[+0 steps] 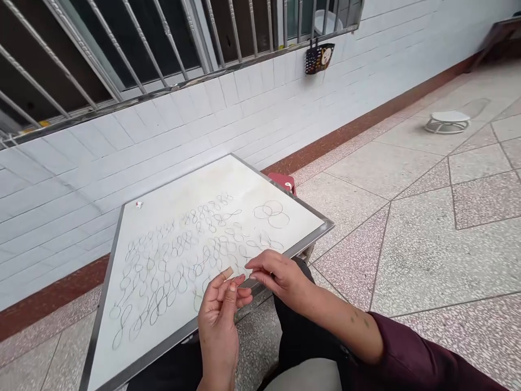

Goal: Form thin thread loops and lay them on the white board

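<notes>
White-tiled wall (260, 92) backs a white worktop (195, 190) where thin figure-eight loops (163, 296) lie in rows, three overlapping rings (270, 213) to their right. Over its near edge the left hand (222, 315) and right hand (285, 279) nearly meet, fingers bent toward thumbs; whether either grips anything, I cannot tell.

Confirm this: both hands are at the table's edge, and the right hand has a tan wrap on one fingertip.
No: the head view shows the tan wrap on the left hand, not the right hand. Both hands are at the edge of the table.
</notes>
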The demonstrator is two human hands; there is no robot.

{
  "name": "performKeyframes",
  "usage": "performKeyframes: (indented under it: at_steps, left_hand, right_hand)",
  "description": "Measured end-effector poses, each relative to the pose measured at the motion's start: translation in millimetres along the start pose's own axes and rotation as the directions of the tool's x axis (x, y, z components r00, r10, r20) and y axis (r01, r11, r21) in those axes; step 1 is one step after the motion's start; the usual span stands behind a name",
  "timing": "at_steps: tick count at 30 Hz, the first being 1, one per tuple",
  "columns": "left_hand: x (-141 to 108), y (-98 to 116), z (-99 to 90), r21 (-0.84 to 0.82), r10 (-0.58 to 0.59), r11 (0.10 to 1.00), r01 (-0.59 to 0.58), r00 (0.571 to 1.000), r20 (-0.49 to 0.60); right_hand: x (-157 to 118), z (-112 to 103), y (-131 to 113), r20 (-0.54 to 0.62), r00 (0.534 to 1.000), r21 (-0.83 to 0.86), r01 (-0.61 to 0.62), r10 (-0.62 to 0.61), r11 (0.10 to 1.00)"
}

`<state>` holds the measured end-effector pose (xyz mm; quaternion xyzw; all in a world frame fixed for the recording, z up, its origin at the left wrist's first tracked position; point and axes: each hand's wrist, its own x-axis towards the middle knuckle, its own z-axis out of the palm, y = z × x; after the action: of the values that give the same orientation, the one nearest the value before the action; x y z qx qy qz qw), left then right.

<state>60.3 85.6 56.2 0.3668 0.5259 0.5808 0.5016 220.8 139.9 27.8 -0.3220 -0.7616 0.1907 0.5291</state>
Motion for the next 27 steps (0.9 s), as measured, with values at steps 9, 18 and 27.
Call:
performKeyframes:
  at_steps: [9,18,27]
  left_hand:
    - [-37,10,-56.0,0.208,-0.018,0.978,0.006,0.998,0.057]
    - [-57,24,-63.2,0.335,0.023,0.939,-0.072,0.988,0.150]
    - [-58,33,-57.6,0.365,-0.087,0.931,0.000,0.971,0.222]
  right_hand:
    - [-8,26,-43,0.158,0.984,0.080,0.069,-0.081,0.994]
    - [-8,25,-63,0.269,0.958,0.108,0.068,-0.095,0.992]
    - [-7,20,-68,0.337,0.933,0.144,0.078,-0.123,0.987]
